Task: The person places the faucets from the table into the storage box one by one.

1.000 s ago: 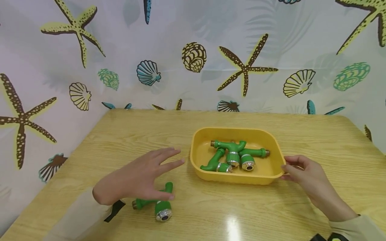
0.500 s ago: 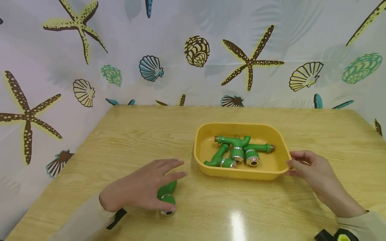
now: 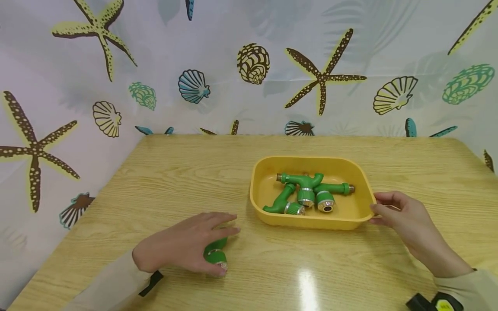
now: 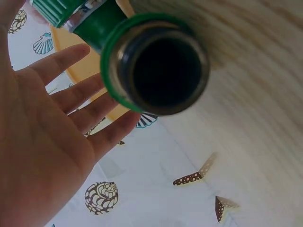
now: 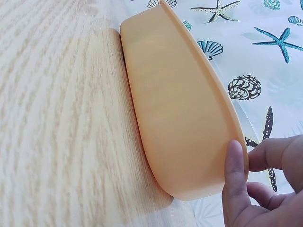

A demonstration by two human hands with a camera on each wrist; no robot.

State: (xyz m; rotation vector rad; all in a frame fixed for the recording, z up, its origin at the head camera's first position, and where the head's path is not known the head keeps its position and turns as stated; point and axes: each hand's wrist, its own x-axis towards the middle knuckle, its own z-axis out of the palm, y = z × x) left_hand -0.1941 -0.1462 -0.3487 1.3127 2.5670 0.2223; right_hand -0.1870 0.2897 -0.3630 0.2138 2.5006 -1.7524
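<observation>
My left hand (image 3: 183, 248): palm down over a loose green tap fitting (image 3: 215, 252) on the near left part of the wooden table (image 3: 186, 181). Fingers nearly straight, spread over the fitting's top, thumb beside its chrome-ringed end. From the left wrist view the fingers (image 4: 71, 101) lie extended and relaxed, not curled round the piece; the fitting's round dark opening (image 4: 163, 71) faces that camera. State: resting on the fitting, not clasping it.

My right hand (image 3: 404, 222): at the right end of the yellow tray (image 3: 260, 194). Thumb on the outer wall just under the rim, fingers bent round the lip. The right wrist view shows the thumb (image 5: 234, 179) flat against the tray's side, other fingers beyond the edge. State: pinching the tray's rim.

Yellow tray: rectangular, rounded corners, standing flat on the table right of centre, well apart from the loose fitting.

Contents of tray: a cluster of green tap fittings (image 3: 307, 194), lying across one another, with chrome collars and brass-coloured threaded ends.

Near right table edge: a black and yellow object (image 3: 432, 302), partly cut off by the frame.

Backdrop: a curtain (image 3: 233, 65) printed with starfish and shells behind the table.
</observation>
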